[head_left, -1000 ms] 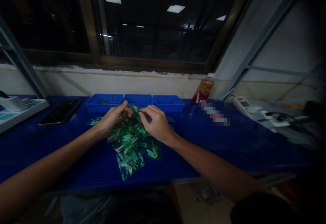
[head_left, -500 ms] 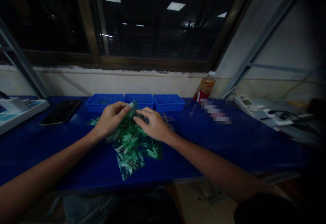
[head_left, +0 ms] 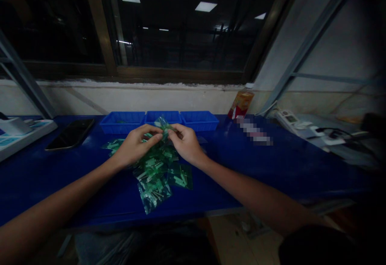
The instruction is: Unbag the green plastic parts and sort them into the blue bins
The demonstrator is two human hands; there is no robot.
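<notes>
A small clear plastic bag (head_left: 163,123) with a greenish tint is pinched between my two hands, above a pile of similar bags. My left hand (head_left: 137,144) grips its left side between thumb and fingers. On the right side, the thumb and fingers of my right hand (head_left: 187,143) are closed on the same bag. Below lies the heap of green-tinted bags (head_left: 154,168), holding small white plugs and screws or pins. One such bag (head_left: 180,175) lies at the right of the heap. My fingers partly hide the held bag's contents.
Three blue trays stand along the wall: a left one (head_left: 122,127), a middle one (head_left: 150,116) and a right one (head_left: 199,125). A phone (head_left: 70,134) and a power strip (head_left: 39,134) lie at left. A drink bottle (head_left: 241,103) stands at back right, before cables and plugs (head_left: 328,136).
My right hand has moved up to close on the bag's right side. The bag has shifted slightly right, with my left hand still holding it.
</notes>
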